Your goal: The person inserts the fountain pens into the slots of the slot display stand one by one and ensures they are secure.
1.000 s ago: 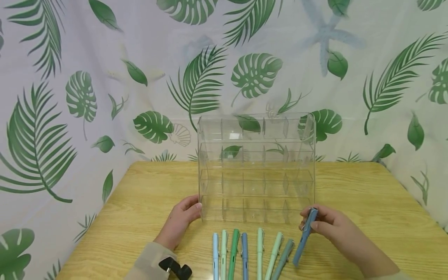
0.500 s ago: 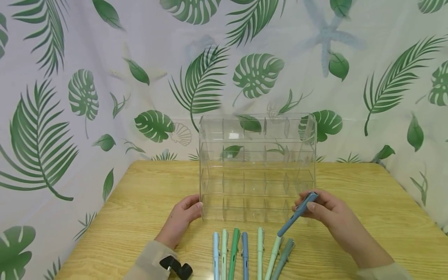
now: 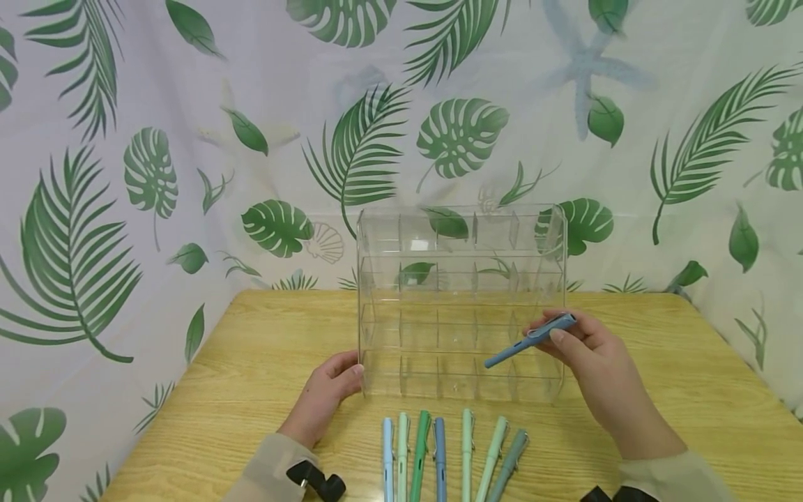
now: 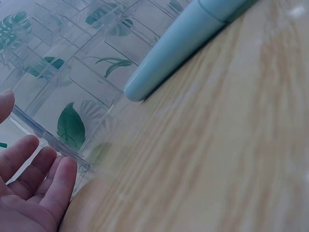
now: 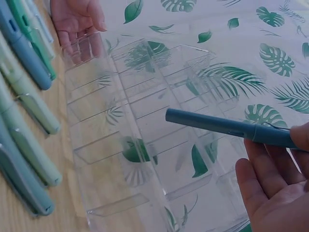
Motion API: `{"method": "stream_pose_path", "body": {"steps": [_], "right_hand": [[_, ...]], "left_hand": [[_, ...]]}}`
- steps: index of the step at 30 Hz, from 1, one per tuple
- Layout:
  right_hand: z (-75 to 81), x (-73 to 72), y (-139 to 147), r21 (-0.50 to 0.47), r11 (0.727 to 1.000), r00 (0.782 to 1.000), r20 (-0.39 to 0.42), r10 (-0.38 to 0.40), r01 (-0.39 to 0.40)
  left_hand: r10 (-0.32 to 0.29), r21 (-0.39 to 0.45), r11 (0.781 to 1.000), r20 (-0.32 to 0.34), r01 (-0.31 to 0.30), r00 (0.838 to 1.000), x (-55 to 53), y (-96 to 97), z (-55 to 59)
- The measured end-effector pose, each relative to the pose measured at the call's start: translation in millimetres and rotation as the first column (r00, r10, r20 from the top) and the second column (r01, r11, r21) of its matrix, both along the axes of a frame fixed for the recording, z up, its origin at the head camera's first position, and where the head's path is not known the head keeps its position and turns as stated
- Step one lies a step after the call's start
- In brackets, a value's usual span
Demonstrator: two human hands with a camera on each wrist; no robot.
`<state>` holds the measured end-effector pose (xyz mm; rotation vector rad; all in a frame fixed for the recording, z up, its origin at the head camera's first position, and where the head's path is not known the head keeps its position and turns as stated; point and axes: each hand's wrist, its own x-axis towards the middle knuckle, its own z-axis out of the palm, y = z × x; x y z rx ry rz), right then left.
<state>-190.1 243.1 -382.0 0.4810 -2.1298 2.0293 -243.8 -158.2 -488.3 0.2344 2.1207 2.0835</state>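
Note:
A blue pen (image 3: 530, 340) with a clip is pinched between the thumb and fingers of my right hand (image 3: 596, 366). It tilts, its lower end pointing left in front of a clear plastic rack (image 3: 461, 302). That rack stands upright, divided into rows of small compartments. At its lower left side, my left hand (image 3: 329, 383) touches the edge with relaxed fingers; the left wrist view shows the fingers (image 4: 60, 186) loosely bent beside the clear edge. From the right wrist view, the pen (image 5: 212, 124) is apart from the rack's dividers.
Several pens lie in front of the rack: light blue (image 3: 387, 457), dark green (image 3: 420, 453), blue (image 3: 440, 460), pale green (image 3: 467, 453) and grey-green (image 3: 509, 464) among them. They rest on a wooden table (image 3: 282, 328). A leaf-patterned cloth (image 3: 270, 77) hangs behind.
My right hand has risen with the blue pen, which has swung from nearly upright to a flatter tilt, its lower end now further left. The left hand stays at the rack's side.

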Motion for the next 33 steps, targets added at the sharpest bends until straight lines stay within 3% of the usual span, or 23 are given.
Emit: {"method": "stream_pose_path", "body": {"steps": [5, 17, 20, 26, 33], "right_hand": [[8.2, -6.5, -5.3, -0.153, 0.988, 0.999, -0.049, -0.006, -0.001], [12.7, -22.8, -14.4, -0.302, 0.953, 0.991, -0.119, -0.068, 0.029], [10.3, -26.8, -15.2, -0.273, 0.960, 0.987, -0.122, -0.102, 0.065], [2.5, -31.4, -18.4, -0.138, 0.974, 0.981, -0.049, -0.187, 0.179], [-4.7, -32.0, -27.2, 0.009, 0.970, 0.969, -0.036, -0.243, 0.243]], "left_hand": [[-0.002, -0.005, 1.000, -0.012, 0.002, 1.000, -0.1, -0.6, -0.1], [-0.020, 0.004, 1.000, -0.012, 0.020, 1.000, 1.4, -0.9, -0.8], [-0.020, 0.002, 1.000, -0.013, 0.020, 1.000, 1.2, -0.6, -1.3], [-0.019, -0.005, 1.000, -0.010, 0.019, 1.000, 0.7, -0.5, -1.2], [-0.012, -0.011, 1.000, -0.005, 0.012, 1.000, 2.0, -0.5, 2.9]]}}
